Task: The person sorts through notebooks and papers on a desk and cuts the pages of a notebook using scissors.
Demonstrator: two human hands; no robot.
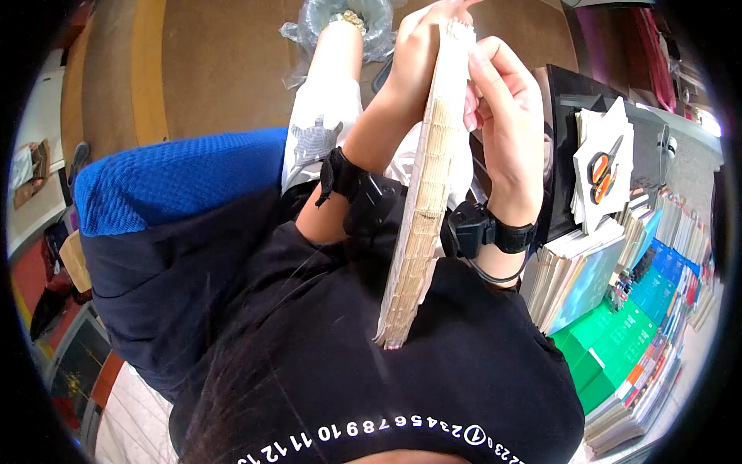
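A thick coverless book (425, 209) stands on edge in front of my chest, its worn, yellowed spine facing up. Its near end rests against my black shirt, and the far end looks frayed. My left hand (421, 50) grips the far end from the left, with its fingers partly hidden behind the book. On the right side, my right hand (506, 89) has its fingers bent and pressed together against the book near the frayed end. Whether a small scrap lies between those fingers is hidden.
To my right, orange-handled scissors (604, 170) lie on white papers (591, 197) above stacked books (576, 267). Green folders (610, 340) and more books stand beyond. A bin with a clear plastic liner (376, 27) sits ahead by my leg. A blue cushion (178, 178) is at left.
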